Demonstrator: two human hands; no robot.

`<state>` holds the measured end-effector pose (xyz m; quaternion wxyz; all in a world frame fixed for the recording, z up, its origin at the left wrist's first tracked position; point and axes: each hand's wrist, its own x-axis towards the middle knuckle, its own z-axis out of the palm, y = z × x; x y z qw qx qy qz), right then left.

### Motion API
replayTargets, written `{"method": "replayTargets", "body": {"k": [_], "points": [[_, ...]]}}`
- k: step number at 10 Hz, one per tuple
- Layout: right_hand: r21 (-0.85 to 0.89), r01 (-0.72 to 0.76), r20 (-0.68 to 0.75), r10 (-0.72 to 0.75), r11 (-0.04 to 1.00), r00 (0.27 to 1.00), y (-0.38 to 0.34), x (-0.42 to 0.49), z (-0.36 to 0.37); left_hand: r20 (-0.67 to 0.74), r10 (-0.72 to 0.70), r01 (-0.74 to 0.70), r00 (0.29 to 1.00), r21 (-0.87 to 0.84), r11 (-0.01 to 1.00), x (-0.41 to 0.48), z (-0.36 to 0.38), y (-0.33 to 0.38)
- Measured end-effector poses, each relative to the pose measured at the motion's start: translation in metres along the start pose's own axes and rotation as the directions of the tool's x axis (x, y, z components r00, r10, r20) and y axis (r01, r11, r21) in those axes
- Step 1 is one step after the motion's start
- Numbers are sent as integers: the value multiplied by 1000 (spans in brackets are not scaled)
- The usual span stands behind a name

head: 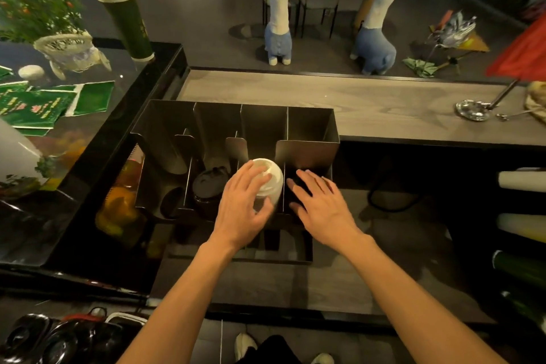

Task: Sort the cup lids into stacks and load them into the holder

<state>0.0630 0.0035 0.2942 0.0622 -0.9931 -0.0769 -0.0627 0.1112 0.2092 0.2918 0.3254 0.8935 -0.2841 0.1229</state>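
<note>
A dark metal holder (307,124) with several slots stands on the counter in front of me. A stack of white cup lids (273,177) lies in the third slot from the left, and my left hand (245,204) curls around it from the left. A stack of black lids (209,185) fills the second slot. My right hand (322,201) hovers over the rightmost slot with its fingers spread and straight, above dark lids (298,186) that are hard to make out. One more dark lid (171,202) lies in the leftmost slot.
A tall green paper cup stack (127,18) stands on the glass counter (97,156) at left, beside green leaflets (44,106) and a plant (35,9). Rolled cup sleeves (523,180) lie at right. A grey wooden shelf (354,103) runs behind the holder. Black lids (35,340) sit at bottom left.
</note>
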Motion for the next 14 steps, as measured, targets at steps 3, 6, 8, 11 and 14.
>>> {"method": "replayTargets", "body": {"k": [3,6,8,11,14], "points": [[140,-54,-50,62,989,997,-1,0,-6,-32,-44,43,999,-42,998,-4,-1,9],[144,-19,60,10,989,998,5,5,-13,-38,-59,56,998,-76,996,5,-5,16],[139,-26,52,19,990,998,8,1,-18,-126,-94,84,988,-82,993,18,-1,30],[144,-36,32,32,989,999,9,14,-33,-96,-83,81,992,-24,996,20,4,31],[429,-5,-213,107,904,971,9,12,-34,-111,-176,145,978,-243,959,25,-2,38]]}}
